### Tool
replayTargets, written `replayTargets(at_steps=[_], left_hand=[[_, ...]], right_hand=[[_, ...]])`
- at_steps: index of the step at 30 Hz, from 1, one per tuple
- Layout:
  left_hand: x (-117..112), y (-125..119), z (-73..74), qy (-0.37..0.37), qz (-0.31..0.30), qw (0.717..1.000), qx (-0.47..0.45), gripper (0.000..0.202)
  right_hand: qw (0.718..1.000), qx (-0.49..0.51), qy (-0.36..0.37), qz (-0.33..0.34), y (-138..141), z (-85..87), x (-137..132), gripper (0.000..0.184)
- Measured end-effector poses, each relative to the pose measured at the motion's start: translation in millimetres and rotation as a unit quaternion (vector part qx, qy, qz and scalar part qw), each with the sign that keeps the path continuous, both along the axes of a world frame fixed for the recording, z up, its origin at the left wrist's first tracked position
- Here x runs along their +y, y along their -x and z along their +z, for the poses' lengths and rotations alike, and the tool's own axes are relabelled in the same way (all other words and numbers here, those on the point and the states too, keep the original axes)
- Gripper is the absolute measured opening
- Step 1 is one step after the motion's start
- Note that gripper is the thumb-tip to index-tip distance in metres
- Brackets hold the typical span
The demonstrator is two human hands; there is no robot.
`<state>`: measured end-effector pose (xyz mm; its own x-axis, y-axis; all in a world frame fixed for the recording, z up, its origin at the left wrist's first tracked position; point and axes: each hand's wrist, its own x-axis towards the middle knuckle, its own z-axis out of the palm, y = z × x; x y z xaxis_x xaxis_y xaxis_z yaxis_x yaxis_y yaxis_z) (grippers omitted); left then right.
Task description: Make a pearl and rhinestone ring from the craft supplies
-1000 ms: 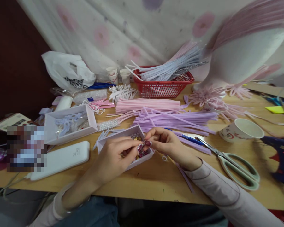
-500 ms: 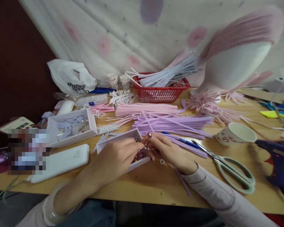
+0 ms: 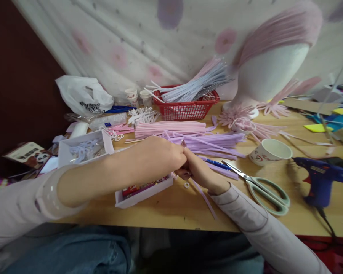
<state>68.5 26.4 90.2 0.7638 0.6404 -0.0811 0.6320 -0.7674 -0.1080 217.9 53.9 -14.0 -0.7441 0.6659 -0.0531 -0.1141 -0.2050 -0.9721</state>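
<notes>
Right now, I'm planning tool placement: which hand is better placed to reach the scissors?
Probably the right hand: the scissors lie on its side, beside the right sleeve. The left hand is farther away, its arm stretched over the pale box.

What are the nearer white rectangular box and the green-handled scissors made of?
White rectangular box: probably matte cardboard, given its flat, thin walls. Green-handled scissors: blades seemingly polished metal, from their grey shine; handles likely smooth plastic, evenly coloured.

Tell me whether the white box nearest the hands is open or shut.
Open: small red and purple pieces show inside the white box, with no lid over them. The left arm hides part of it.
</notes>
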Motion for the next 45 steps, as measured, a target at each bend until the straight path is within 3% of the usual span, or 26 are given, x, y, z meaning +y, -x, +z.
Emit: replayTargets(at_steps=[5,12,13,15,18,21,23,32,45], left_hand=[[7.2,5.4,2.7,0.015,0.031,0.974,-0.224,0.015],[4.4,33.1,4.9,0.061,0.218,0.879,-0.419,0.016],[4.2,38.7,1.1,0.084,0.24,0.873,-0.416,0.016],[4.5,50.1,-12.3,0.127,0.257,0.889,-0.358,0.017],[4.9,62.4,-42.5,0.133,0.205,0.938,-0.247,0.021],[3.8,63.8,-69.9,0.146,0.168,0.952,-0.207,0.025],[2.5,59.5,-79.8,0.135,0.171,0.959,-0.179,0.024],[3.4,44.5,-86.8,0.14,0.13,0.974,-0.119,0.02],[3.7,42.8,-98.3,0.108,0.078,0.99,-0.04,0.024]], right_hand=[[0.998,0.056,0.008,-0.009,-5.3,5.7,2.3,0.061],[0.992,0.11,0.024,-0.052,-6.8,4.6,1.1,0.028],[0.992,0.111,0.031,-0.045,-6.2,3.8,0.9,0.026],[0.993,0.109,0.045,-0.029,-4.9,2.1,0.2,0.023],[0.993,0.098,0.064,-0.013,-3.4,-0.9,-1.3,0.018],[0.993,0.08,0.087,-0.021,-2.3,-4.0,-1.7,0.013],[0.992,0.07,0.101,-0.034,-1.3,-5.2,-0.6,0.011],[0.988,0.039,0.135,-0.071,0.7,-9.2,2.0,0.012],[0.988,0.024,0.15,-0.04,1.1,-13.4,-2.3,0.017]])
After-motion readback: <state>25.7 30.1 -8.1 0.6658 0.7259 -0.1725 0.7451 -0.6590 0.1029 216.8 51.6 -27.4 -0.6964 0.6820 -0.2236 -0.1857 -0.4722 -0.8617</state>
